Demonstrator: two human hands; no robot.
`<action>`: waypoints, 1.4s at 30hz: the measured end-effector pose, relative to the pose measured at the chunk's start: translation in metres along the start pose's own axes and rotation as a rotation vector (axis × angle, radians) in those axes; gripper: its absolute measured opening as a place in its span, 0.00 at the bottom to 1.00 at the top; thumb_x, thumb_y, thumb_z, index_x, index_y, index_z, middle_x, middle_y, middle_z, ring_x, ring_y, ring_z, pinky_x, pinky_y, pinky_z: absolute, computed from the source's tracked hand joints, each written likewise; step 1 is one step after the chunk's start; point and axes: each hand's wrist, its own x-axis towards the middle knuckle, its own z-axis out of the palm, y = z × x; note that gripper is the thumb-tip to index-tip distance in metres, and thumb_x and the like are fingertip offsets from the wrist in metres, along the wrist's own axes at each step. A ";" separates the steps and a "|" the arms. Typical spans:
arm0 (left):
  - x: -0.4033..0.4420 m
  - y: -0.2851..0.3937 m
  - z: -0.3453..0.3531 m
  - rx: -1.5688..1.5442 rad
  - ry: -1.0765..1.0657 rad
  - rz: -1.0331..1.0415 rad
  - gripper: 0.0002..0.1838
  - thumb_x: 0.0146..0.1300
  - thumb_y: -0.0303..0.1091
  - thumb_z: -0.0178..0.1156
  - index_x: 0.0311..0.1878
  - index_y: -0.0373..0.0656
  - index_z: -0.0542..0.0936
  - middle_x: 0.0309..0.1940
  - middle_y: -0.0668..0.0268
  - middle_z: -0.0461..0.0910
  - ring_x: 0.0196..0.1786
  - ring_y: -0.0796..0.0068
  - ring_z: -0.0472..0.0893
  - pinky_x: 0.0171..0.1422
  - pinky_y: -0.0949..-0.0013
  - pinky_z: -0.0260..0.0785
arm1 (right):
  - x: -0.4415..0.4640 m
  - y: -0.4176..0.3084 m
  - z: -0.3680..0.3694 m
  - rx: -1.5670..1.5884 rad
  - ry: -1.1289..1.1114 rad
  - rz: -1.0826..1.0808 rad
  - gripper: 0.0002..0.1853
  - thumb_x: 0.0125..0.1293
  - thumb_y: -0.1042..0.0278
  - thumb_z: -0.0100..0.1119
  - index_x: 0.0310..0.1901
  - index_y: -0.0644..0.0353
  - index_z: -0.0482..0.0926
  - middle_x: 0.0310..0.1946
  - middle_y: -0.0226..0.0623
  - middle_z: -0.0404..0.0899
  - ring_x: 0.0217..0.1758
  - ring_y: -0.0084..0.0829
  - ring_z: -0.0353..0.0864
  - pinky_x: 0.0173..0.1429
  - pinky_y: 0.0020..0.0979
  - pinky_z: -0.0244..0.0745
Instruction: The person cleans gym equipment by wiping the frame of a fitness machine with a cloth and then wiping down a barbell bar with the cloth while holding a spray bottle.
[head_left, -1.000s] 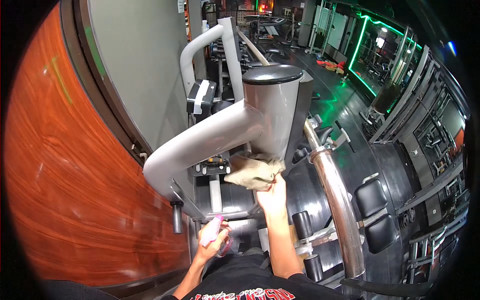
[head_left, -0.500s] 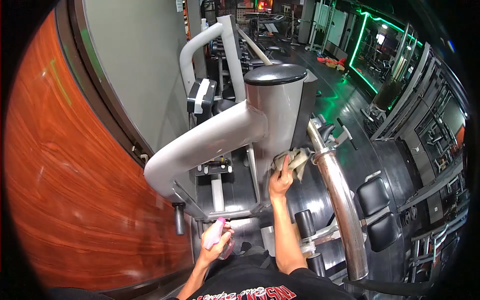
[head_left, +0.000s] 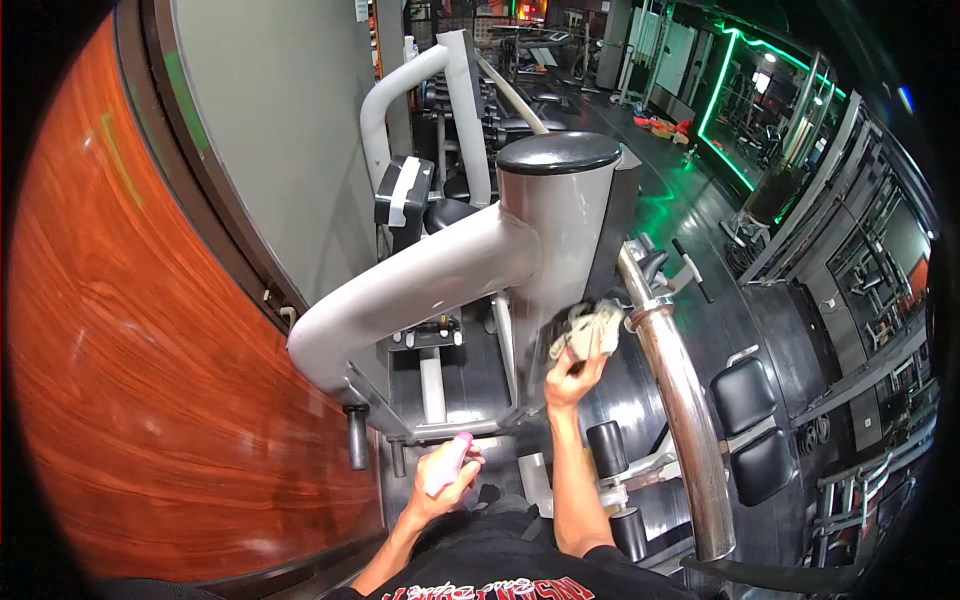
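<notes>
My right hand (head_left: 574, 380) is closed on a pale, crumpled cloth (head_left: 592, 332), which sits at the lower part of a thick grey machine post (head_left: 560, 225). Whether the cloth touches the post at this instant I cannot tell. Low in front of my body, my left hand (head_left: 432, 482) wraps round a small bottle (head_left: 450, 466) with a pink top, apparently a spray bottle. Its lower part is hidden by my fingers. From the post a curved grey tube (head_left: 420, 265) bends down to the left. Just right of the cloth hangs a worn chrome bar (head_left: 680, 420).
A glossy red-brown wood panel (head_left: 190, 400) stands close on my left. Black padded rollers (head_left: 608, 448) and a black seat pad (head_left: 745, 395) lie to the right. Farther off are a dumbbell rack (head_left: 465, 110) and a mirror edged with green light (head_left: 735, 100).
My right hand has turned and shifted slightly right with the cloth, which now lies over the fingertips. My left hand has moved a little right with the bottle.
</notes>
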 end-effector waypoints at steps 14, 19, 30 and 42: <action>-0.003 -0.007 0.000 -0.132 0.024 -0.148 0.11 0.60 0.24 0.60 0.45 0.32 0.76 0.30 0.63 0.81 0.24 0.81 0.78 0.29 0.77 0.71 | -0.093 0.083 -0.007 -0.101 -0.195 0.232 0.21 0.68 0.70 0.48 0.61 0.65 0.67 0.54 0.52 0.75 0.56 0.52 0.74 0.55 0.41 0.70; 0.000 -0.006 0.003 -0.063 -0.042 -0.098 0.12 0.60 0.23 0.59 0.46 0.31 0.75 0.32 0.60 0.81 0.26 0.80 0.79 0.31 0.75 0.72 | -0.128 0.093 -0.023 -0.164 -0.391 0.894 0.20 0.67 0.71 0.48 0.59 0.67 0.69 0.57 0.54 0.72 0.60 0.47 0.72 0.60 0.38 0.68; 0.006 -0.011 0.006 -0.210 0.013 -0.170 0.10 0.61 0.23 0.58 0.46 0.32 0.75 0.31 0.62 0.81 0.25 0.81 0.78 0.29 0.76 0.71 | 0.028 -0.043 0.030 -0.101 -0.796 0.498 0.32 0.43 0.79 0.56 0.56 0.52 0.77 0.48 0.50 0.78 0.50 0.51 0.77 0.59 0.44 0.68; 0.009 -0.019 0.002 -0.238 0.043 -0.199 0.12 0.61 0.23 0.57 0.47 0.31 0.74 0.34 0.59 0.80 0.28 0.77 0.79 0.33 0.74 0.73 | -0.139 0.093 0.007 -0.098 -0.509 -0.121 0.24 0.51 0.75 0.58 0.52 0.46 0.80 0.45 0.45 0.77 0.51 0.49 0.74 0.57 0.46 0.66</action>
